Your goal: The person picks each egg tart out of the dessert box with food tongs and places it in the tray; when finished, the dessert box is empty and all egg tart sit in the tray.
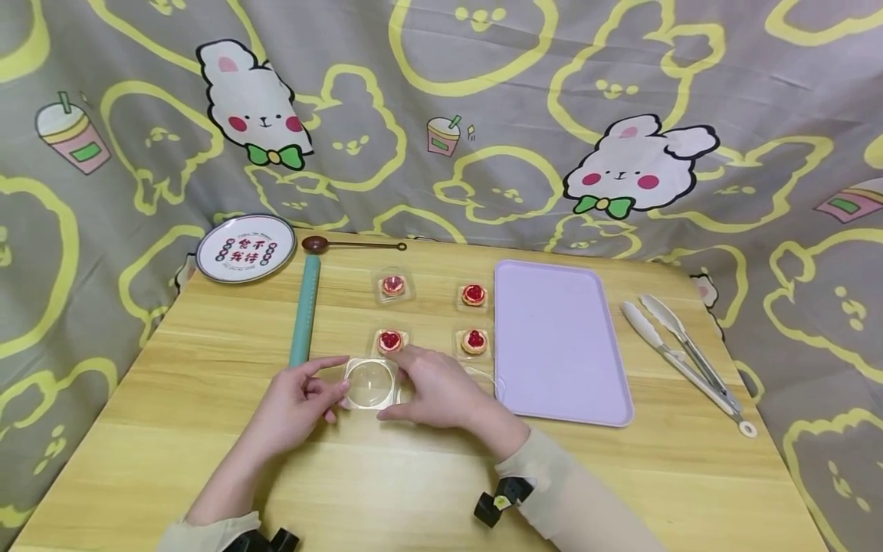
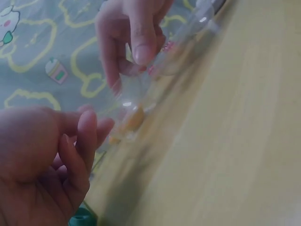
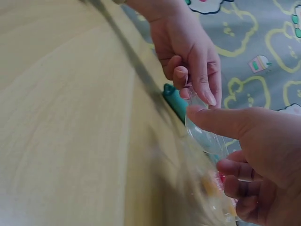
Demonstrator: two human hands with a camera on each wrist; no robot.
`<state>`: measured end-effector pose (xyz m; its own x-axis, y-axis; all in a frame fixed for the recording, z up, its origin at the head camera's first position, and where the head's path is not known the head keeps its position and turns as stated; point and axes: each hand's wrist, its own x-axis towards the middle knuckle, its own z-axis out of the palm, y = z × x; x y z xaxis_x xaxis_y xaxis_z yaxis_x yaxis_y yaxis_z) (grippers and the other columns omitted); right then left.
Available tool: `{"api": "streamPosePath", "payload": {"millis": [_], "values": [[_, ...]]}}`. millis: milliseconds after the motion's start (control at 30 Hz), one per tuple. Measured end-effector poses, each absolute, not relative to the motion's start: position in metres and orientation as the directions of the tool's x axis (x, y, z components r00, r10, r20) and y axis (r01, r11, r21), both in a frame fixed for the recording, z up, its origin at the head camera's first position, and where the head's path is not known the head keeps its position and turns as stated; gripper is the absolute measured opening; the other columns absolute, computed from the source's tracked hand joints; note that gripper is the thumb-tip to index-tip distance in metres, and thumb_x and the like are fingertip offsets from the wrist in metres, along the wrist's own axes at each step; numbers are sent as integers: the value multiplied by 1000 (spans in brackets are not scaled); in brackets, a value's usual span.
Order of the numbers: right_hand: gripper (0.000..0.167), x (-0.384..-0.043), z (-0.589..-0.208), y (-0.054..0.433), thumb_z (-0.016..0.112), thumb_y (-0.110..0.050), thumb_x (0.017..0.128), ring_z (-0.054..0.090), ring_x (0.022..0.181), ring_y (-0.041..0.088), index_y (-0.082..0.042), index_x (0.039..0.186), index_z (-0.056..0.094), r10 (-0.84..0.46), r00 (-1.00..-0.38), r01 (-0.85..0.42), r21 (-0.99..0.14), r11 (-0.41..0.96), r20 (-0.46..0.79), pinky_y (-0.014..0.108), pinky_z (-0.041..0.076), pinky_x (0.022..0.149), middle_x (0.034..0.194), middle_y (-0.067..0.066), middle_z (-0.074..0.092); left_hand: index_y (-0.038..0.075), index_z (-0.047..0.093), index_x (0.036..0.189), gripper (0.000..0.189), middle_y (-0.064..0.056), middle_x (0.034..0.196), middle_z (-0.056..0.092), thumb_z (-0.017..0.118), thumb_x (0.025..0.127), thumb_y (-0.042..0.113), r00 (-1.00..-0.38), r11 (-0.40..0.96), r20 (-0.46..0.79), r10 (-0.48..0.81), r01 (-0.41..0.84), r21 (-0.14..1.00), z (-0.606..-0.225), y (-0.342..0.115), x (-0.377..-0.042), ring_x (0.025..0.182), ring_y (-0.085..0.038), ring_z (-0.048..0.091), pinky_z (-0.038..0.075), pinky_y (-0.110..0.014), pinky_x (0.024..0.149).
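Observation:
A clear square plastic lid with a round dome [image 1: 370, 385] is held between my two hands, close over the table. My left hand [image 1: 293, 402] pinches its left edge, index finger at the far corner and thumb lower down. At the right edge, my right hand [image 1: 441, 387] grips it, thumb at the near corner and fingers at the far one. Just beyond the lid sits a small tart with red topping [image 1: 389, 341] in a clear base. In the right wrist view, the right thumb [image 3: 211, 120] overlaps the lid's rim.
Similar tarts [image 1: 474, 342] stand in clear bases, beside a lilac tray [image 1: 562, 345]. Metal tongs [image 1: 683, 353] lie far right. On the left are a teal bar [image 1: 305, 310], a brown long-handled spoon [image 1: 316, 244] and a white plate [image 1: 241, 268]. A patterned curtain [image 1: 503, 92] hangs behind.

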<state>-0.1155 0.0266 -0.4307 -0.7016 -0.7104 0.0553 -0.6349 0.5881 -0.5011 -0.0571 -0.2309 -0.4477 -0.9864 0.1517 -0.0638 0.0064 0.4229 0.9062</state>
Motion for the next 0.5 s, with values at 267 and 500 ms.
{"api": "streamPosePath", "payload": {"millis": [267, 500], "values": [[95, -112, -436, 30, 87, -63, 78, 64, 83, 14, -10, 151, 59, -703, -711, -654, -371, 659, 5, 33, 55, 70, 120, 3, 69, -2, 60, 144, 49, -2, 76, 75, 75, 100, 11, -981, 463, -95, 168, -6, 886, -453, -224, -53, 58, -23, 70, 45, -26, 43], [93, -110, -435, 33, 84, -69, 78, 67, 83, 14, -11, 148, 62, -703, -710, -672, -315, 670, 18, 31, 53, 67, 129, 8, 69, -1, 61, 144, 48, 1, 77, 75, 75, 100, 13, -982, 488, -103, 159, -13, 873, -457, -225, -55, 59, -21, 70, 45, -27, 43]]}}
